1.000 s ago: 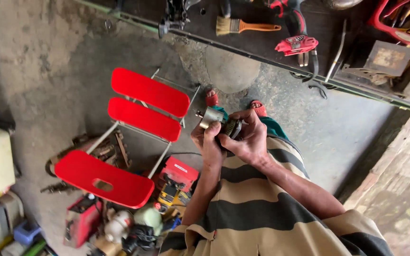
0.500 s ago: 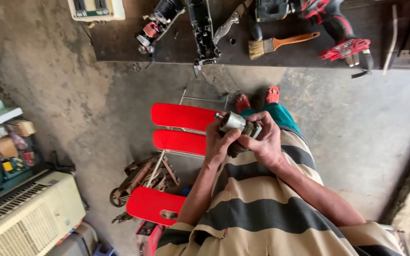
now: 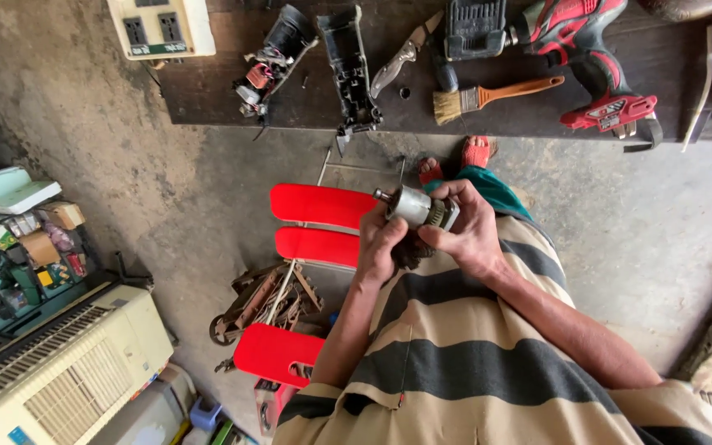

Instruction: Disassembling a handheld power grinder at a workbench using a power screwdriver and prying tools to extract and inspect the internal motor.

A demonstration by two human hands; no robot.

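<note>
I hold a small silver cylindrical motor (image 3: 415,206) with a short shaft and a gear end in front of my striped shirt. My right hand (image 3: 465,231) wraps its right end, thumb and fingers over the gear. My left hand (image 3: 382,245) cups the motor from below near the shaft end. Both hands grip it above my lap, with my feet in red sandals (image 3: 478,152) on the concrete floor beyond.
A dark workbench (image 3: 208,99) ahead carries a red cordless drill (image 3: 587,49), a paintbrush (image 3: 488,95), pliers (image 3: 397,62), black tool housings (image 3: 348,62) and a power strip (image 3: 162,29). A red folding chair (image 3: 319,222) stands left of my knees. An air-conditioner unit (image 3: 67,371) and a shelf (image 3: 18,247) sit at the left.
The view has swung so the bench and chair sit differently in frame. My hands keep hold of the motor, which now points its shaft to the left.
</note>
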